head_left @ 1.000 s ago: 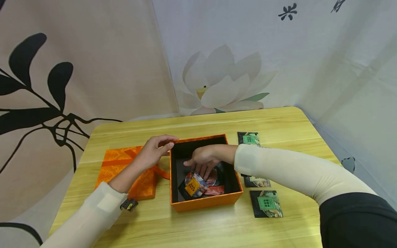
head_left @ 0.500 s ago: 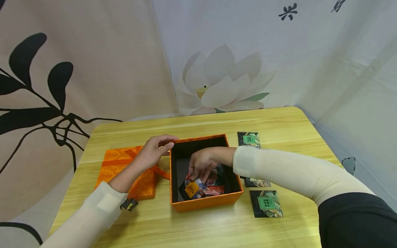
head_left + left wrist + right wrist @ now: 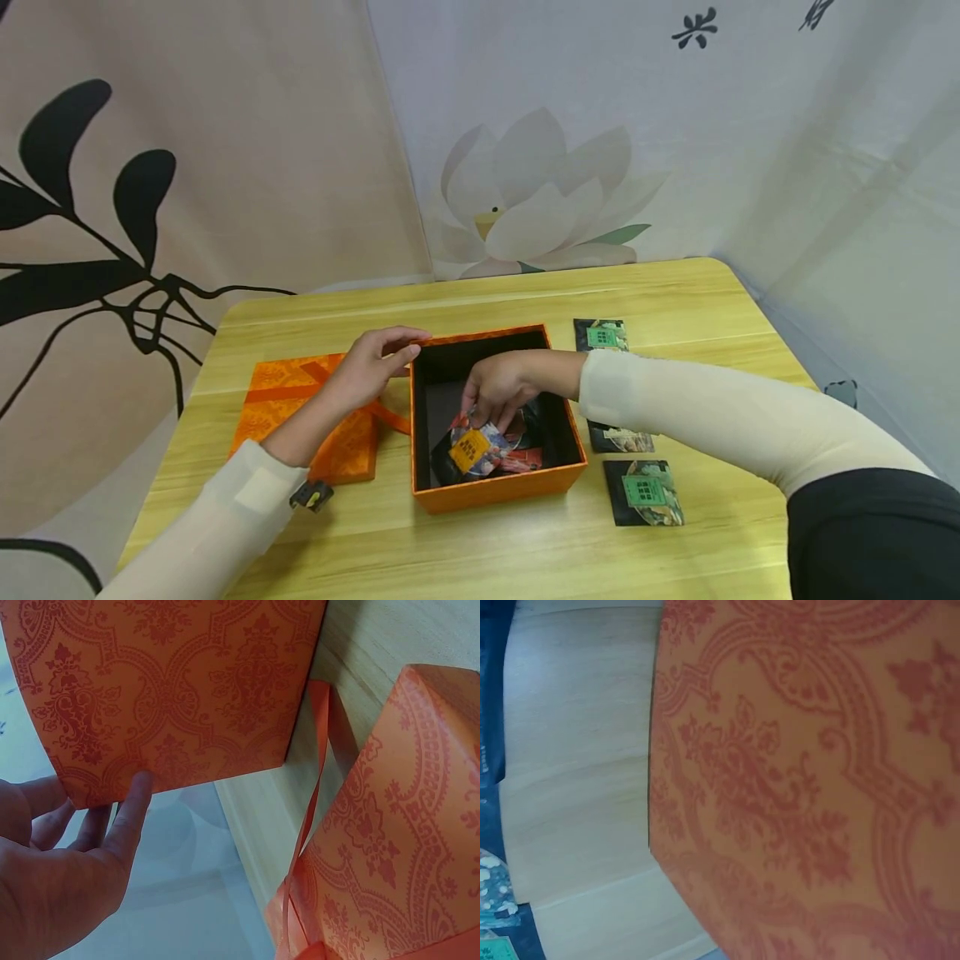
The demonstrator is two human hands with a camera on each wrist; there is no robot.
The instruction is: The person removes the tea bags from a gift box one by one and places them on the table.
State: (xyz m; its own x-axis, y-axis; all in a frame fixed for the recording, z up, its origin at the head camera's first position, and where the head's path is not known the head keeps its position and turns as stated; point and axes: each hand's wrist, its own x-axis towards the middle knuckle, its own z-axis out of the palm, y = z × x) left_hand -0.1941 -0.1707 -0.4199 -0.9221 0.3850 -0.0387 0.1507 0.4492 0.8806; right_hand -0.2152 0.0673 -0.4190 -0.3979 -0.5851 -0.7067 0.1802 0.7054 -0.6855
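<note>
An orange patterned box [image 3: 501, 492] with a dark inside stands open on the table, holding several small packets. My right hand [image 3: 501, 387] reaches into it and pinches a packet with a yellow label [image 3: 471, 450] by its upper edge. Beside that packet lie red-printed packets [image 3: 521, 460], partly under the fingers. My left hand [image 3: 371, 367] holds the box's far left corner. In the left wrist view, its thumb [image 3: 135, 806] lies on the patterned side wall while the other fingers go round the edge. The right wrist view shows the box's outer wall [image 3: 802, 780], with the hand hidden.
Left of the box lies its orange lid [image 3: 352, 454] with a ribbon [image 3: 390, 418]. To the right, black packets with green labels [image 3: 645, 493] lie in a column on the wooden table [image 3: 480, 554], partly under the right sleeve [image 3: 697, 400]. A printed curtain [image 3: 570, 100] hangs behind.
The right hand's fingers have closed on the yellow-label packet, which has shifted and lifted slightly to the right. The left hand stays at the box corner.
</note>
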